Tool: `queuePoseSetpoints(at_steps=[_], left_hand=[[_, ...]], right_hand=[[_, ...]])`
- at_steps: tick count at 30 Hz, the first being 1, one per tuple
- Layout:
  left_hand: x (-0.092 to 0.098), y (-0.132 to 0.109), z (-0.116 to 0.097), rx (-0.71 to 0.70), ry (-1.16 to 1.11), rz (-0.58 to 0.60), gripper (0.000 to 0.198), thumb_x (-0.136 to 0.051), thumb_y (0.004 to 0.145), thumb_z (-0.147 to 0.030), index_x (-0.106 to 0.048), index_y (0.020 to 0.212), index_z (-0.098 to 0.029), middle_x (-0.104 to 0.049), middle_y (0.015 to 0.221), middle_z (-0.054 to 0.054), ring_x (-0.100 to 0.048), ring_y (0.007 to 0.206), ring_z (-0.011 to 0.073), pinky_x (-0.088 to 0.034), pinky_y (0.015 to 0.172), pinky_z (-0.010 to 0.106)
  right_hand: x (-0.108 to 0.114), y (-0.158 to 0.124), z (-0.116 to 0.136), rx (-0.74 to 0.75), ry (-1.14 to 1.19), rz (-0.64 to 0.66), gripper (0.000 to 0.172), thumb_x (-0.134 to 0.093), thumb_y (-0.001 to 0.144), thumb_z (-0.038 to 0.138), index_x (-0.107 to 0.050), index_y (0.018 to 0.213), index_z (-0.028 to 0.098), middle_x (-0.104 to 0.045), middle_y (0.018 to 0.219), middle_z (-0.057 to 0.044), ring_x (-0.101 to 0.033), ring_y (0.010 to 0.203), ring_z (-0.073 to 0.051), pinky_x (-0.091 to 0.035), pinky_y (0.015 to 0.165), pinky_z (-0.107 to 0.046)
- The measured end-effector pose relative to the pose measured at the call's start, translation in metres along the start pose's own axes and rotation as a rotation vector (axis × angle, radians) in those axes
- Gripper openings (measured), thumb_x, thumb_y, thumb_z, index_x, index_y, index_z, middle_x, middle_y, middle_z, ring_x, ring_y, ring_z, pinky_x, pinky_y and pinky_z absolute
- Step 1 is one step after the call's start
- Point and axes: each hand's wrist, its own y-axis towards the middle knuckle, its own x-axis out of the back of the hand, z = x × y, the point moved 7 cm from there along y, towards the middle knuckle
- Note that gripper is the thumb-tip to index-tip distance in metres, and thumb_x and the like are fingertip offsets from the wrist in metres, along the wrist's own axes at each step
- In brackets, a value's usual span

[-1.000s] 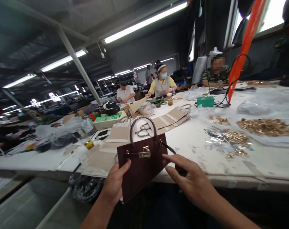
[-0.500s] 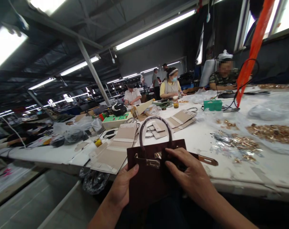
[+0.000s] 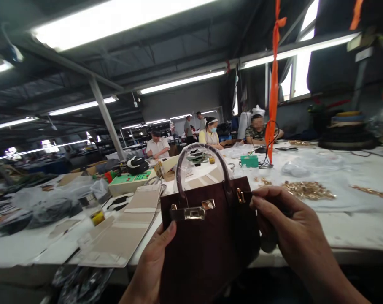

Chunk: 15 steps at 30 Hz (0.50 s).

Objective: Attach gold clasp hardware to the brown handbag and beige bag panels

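Observation:
A dark brown handbag with gold-coloured metal fittings stands upright before me. Its rounded handle is wrapped in clear film. My left hand grips the bag's left side, thumb on the front. A left strap with a metal plate lies across the front, just below a small metal clasp. On the right, a gold loop sits near the top corner. My right hand pinches the end of a dark strap beside that loop; the fingers hide the rest of it.
Flat beige bag panels lie on the white table at left, near a green-topped machine. Gold metal parts are heaped at right. A green box and an orange strip stand beyond. Several people sit or stand farther back.
My right hand has moved from the bag's front to its right edge and now pinches the strap there. The bag appears larger and closer, and my view has turned to the right.

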Motion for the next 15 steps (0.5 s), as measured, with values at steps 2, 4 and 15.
queuePoseSetpoints(at_steps=[2,4,15], left_hand=[[-0.009,0.0,0.001,0.013,0.007,0.01,0.052,-0.072,0.09,-0.025,-0.063,0.141,-0.026,-0.076,0.121,0.01,-0.068,0.12,0.0343,-0.044,0.116,0.053],[-0.012,-0.004,-0.004,-0.037,0.035,-0.018,0.053,-0.075,0.087,-0.023,-0.064,0.139,-0.026,-0.076,0.121,0.009,-0.068,0.12,0.0342,-0.046,0.115,0.052],[-0.007,-0.053,-0.038,-0.436,0.158,-0.177,0.062,-0.086,0.076,-0.027,-0.068,0.135,-0.024,-0.077,0.119,0.008,-0.067,0.121,0.0369,-0.05,0.111,0.051]], right_hand=[[0.009,-0.003,0.012,0.051,-0.042,-0.013,0.033,-0.076,0.086,0.052,-0.074,0.098,0.022,-0.061,0.058,0.002,-0.053,0.047,-0.013,-0.042,0.04,-0.021],[0.01,-0.008,0.027,0.163,-0.12,-0.018,0.03,-0.076,0.086,0.05,-0.077,0.096,0.022,-0.068,0.067,-0.001,-0.062,0.057,-0.016,-0.049,0.047,-0.023],[-0.066,-0.073,0.059,0.731,-0.168,0.293,0.029,-0.064,0.093,0.018,-0.072,0.119,0.027,-0.074,0.105,-0.005,-0.074,0.089,-0.017,-0.059,0.076,-0.022]])
